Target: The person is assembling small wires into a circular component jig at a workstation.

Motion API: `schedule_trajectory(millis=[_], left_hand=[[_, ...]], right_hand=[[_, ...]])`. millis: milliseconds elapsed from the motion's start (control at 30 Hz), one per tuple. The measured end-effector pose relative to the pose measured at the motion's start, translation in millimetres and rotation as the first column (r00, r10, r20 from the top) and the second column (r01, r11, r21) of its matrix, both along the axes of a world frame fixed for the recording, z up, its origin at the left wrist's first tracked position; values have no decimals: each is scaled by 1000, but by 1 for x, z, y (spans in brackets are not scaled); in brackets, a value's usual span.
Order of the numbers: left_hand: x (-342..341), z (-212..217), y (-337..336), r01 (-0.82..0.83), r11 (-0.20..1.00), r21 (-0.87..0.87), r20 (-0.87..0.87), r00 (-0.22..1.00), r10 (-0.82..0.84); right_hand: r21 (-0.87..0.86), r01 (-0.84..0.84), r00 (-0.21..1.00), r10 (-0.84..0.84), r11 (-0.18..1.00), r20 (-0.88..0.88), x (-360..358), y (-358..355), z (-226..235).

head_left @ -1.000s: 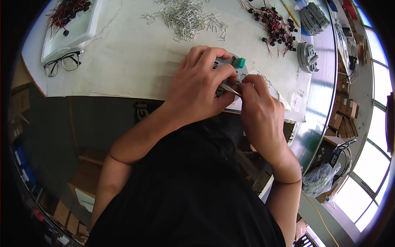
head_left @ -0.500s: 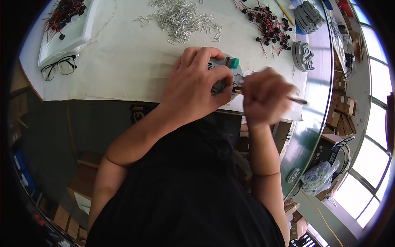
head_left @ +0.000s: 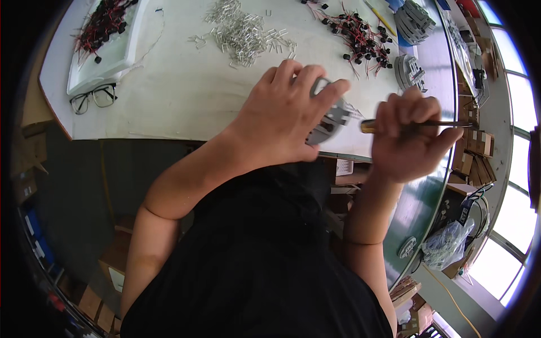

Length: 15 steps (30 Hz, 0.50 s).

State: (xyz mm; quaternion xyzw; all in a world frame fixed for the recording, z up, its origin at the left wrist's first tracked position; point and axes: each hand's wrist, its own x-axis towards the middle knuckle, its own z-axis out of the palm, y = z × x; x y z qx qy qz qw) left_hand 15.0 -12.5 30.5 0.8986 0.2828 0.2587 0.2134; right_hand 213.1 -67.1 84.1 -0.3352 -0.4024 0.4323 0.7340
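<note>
My left hand (head_left: pixel 282 112) arches over a round grey plastic housing (head_left: pixel 336 116) near the table's front edge. Its fingers and thumb grip the rim and hide much of the housing. To the right, apart from it, my right hand (head_left: pixel 410 138) is raised with its fingers closed around a screwdriver (head_left: pixel 368 127). The amber handle end points left toward the housing, while the thin metal shaft sticks out to the right past my thumb.
Loose silvery U-shaped metal pieces (head_left: pixel 239 36) lie in a heap at the back. Black parts with red wires (head_left: pixel 360 42) are piled right of them; others fill a white tray (head_left: pixel 104 84). Eyeglasses (head_left: pixel 93 98) lie front left. Grey housings (head_left: pixel 410 73) stand at the right.
My right hand has drawn away to the right with the screwdriver. The housing has turned under my left hand, and its green block no longer shows. The whole view has shifted slightly.
</note>
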Motion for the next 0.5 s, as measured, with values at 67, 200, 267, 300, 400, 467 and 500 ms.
schedule_trajectory(millis=[67,200,267,300,400,467,500], left_hand=[[-1,0,6,32,999,-5,157,987,-31],[-10,-31,-3,-9,999,-38,478,878,26],[-12,-58,-13,-164,985,-56,545,821,168],[-16,-54,-16,-162,985,-54,535,828,166],[-31,-35,-22,-220,973,-71,267,935,231],[-43,-27,-17,-193,969,-156,219,950,224],[-49,-23,-14,-168,956,-241,177,961,213]], right_hand=[[-53,62,997,-64,997,-37,16,-6,11],[-390,324,765,3,862,644,25,-7,8],[-357,273,562,153,894,813,21,-4,-12],[-360,270,572,152,893,806,20,-3,-15],[-412,216,309,338,885,889,14,-2,-18],[-393,184,250,344,901,905,9,-1,-16],[-370,152,185,342,916,921,6,1,-14]])
